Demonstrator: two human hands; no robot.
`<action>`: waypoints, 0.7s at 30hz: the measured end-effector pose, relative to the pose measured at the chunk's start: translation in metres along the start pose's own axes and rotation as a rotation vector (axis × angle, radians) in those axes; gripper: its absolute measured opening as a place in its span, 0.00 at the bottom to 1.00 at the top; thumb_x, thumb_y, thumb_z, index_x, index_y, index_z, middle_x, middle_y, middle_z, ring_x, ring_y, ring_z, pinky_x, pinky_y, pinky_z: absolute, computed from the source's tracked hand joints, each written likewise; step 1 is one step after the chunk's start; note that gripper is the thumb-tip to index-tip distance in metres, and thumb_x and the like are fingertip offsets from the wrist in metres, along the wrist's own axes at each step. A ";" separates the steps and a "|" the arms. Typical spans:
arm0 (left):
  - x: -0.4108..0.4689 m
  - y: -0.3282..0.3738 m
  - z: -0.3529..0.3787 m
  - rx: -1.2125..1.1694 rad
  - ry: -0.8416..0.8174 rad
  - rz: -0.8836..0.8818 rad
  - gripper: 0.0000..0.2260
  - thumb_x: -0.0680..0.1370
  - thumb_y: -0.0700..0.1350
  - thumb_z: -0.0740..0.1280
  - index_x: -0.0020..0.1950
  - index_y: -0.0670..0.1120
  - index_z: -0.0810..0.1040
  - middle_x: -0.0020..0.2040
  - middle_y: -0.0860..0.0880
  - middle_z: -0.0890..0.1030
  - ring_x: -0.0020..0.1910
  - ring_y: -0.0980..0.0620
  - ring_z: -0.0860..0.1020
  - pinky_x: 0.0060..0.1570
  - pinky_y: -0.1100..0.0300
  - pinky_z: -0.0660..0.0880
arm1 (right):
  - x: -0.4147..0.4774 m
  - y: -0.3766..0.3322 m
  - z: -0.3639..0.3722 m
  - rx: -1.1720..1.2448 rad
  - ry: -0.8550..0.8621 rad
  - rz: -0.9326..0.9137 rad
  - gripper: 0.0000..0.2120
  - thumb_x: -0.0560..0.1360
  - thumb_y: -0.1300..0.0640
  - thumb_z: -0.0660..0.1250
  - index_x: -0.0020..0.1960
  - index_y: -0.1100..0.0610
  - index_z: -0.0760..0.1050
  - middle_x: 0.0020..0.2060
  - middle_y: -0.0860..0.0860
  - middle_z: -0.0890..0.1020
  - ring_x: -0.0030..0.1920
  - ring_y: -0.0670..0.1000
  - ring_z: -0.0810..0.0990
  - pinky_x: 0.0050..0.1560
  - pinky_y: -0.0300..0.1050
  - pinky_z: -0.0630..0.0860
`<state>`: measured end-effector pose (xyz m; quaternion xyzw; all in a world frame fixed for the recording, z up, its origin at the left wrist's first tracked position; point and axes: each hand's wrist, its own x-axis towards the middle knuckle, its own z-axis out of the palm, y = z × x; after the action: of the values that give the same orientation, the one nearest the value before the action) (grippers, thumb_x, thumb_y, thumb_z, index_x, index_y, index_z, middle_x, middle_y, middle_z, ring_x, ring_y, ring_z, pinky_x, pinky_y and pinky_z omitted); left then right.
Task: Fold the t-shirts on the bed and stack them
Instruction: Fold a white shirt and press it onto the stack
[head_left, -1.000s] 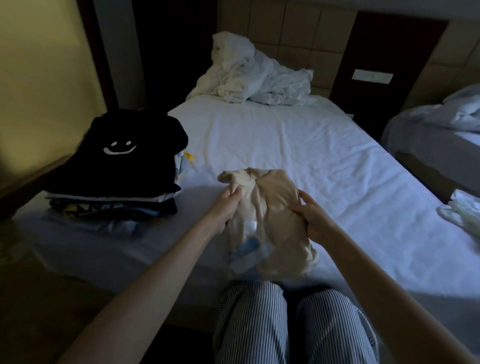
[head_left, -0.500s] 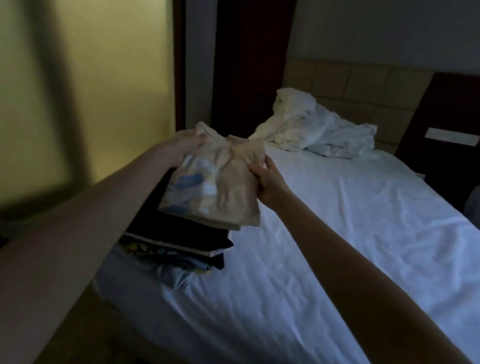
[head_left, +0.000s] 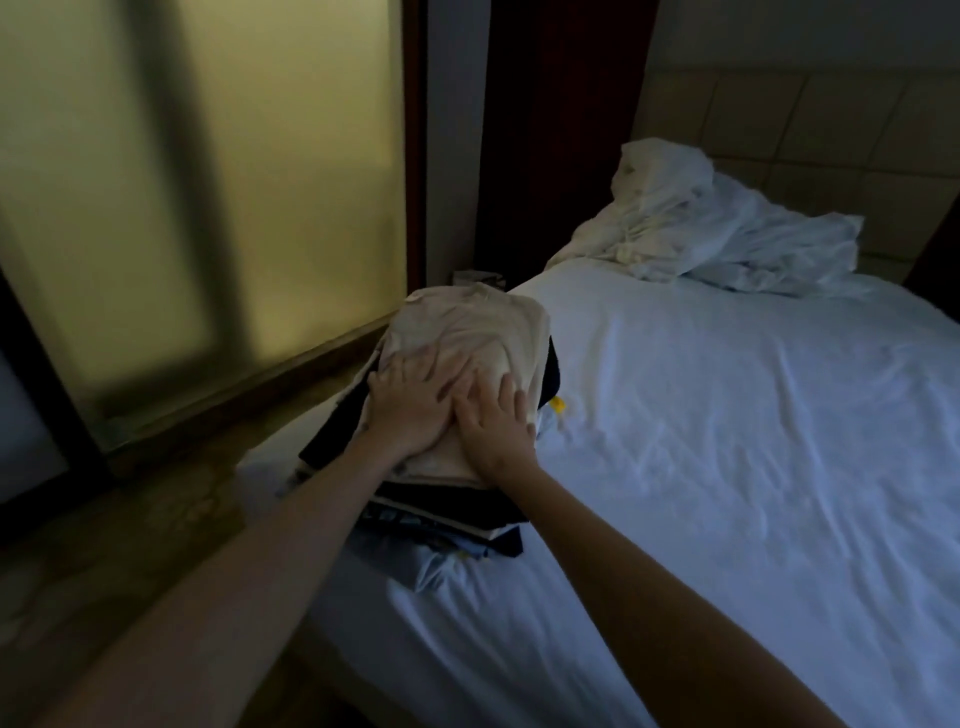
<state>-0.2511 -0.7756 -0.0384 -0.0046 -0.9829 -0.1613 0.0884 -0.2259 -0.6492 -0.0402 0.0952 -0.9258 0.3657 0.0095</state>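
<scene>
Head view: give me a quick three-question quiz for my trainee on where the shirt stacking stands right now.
1. True or false: the folded beige cotton t-shirt lies on top of the pile of mostly dark folded clothes.
2. How do the left hand and right hand meet the shirt? A: pinching its edge. B: pressing flat on it. C: hovering clear of it.
3. Fill in: the crumpled white bedding lies nearest the padded beige ____.

Key: 1 true; 2 B; 3 headboard.
</scene>
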 end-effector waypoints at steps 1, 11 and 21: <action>0.002 0.001 0.001 -0.007 0.003 0.000 0.23 0.80 0.64 0.43 0.74 0.67 0.45 0.78 0.56 0.45 0.76 0.42 0.45 0.72 0.41 0.43 | 0.003 0.005 0.002 0.025 0.015 -0.002 0.28 0.80 0.41 0.46 0.77 0.47 0.43 0.76 0.51 0.41 0.76 0.53 0.39 0.72 0.58 0.41; -0.014 0.018 -0.018 0.092 -0.091 0.001 0.23 0.80 0.63 0.43 0.75 0.65 0.43 0.78 0.53 0.43 0.76 0.39 0.43 0.71 0.38 0.42 | -0.011 0.010 -0.010 0.036 -0.017 -0.071 0.27 0.81 0.43 0.48 0.77 0.47 0.46 0.77 0.50 0.45 0.76 0.52 0.41 0.74 0.55 0.43; -0.064 0.071 -0.060 0.304 0.089 0.235 0.16 0.81 0.50 0.53 0.40 0.44 0.73 0.42 0.45 0.76 0.43 0.45 0.74 0.42 0.55 0.64 | -0.078 0.043 -0.072 0.010 0.063 -0.109 0.19 0.82 0.53 0.54 0.70 0.57 0.67 0.67 0.56 0.72 0.67 0.57 0.69 0.64 0.51 0.67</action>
<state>-0.1751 -0.7263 0.0292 -0.0989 -0.9837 0.0002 0.1499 -0.1606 -0.5565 -0.0230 0.1340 -0.9167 0.3720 0.0579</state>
